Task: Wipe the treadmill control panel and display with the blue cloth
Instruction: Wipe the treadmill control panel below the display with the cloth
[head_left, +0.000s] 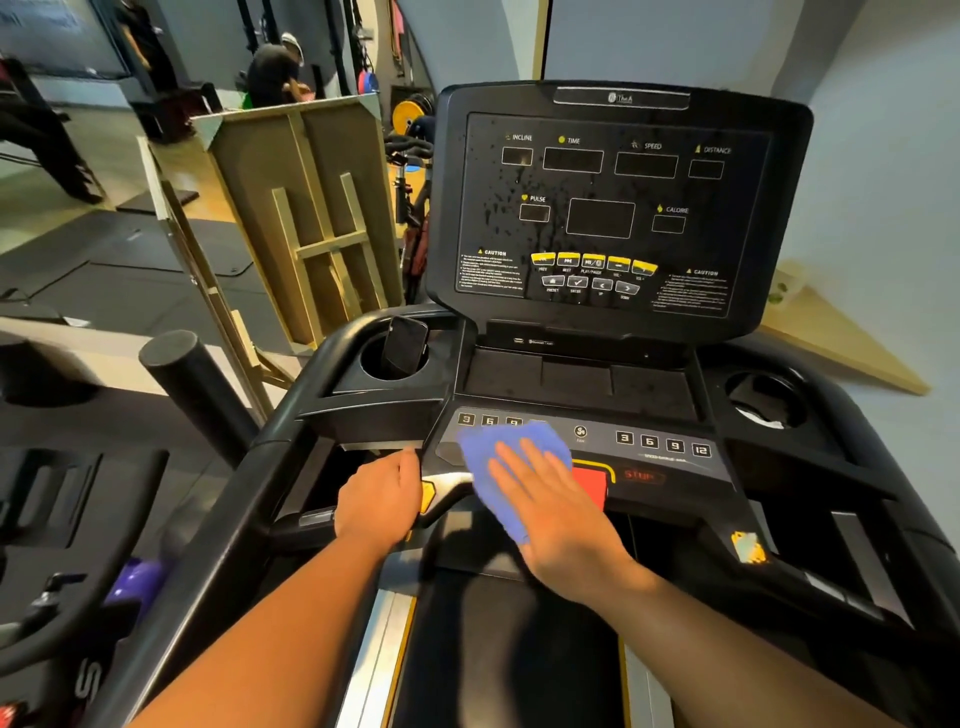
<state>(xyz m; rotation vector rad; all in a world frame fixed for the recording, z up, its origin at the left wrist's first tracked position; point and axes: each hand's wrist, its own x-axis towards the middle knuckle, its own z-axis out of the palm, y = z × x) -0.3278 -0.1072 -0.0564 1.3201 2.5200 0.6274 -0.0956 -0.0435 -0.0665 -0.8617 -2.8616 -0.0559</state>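
The lower control panel (649, 457) is being wiped: the blue cloth (506, 470) is pressed flat against it by the right hand (550, 499), whose fingers (511, 467) are laid out straight and slightly spread on top of the cloth rather than curled round it. The left hand (382, 496) is rested on the panel's left edge, fingers bent over the rim — judged to be a steadying hold. The cloth lies left of centre, partly over the red stop button (592, 483), hiding some of the left number keys (488, 420). Its long axis runs roughly from the far keys back toward the person, the near end hanging off the panel's front edge. The upright display (613, 208) is seen speckled with droplets — likely unwiped, so a reach upward with the cloth is called for next.
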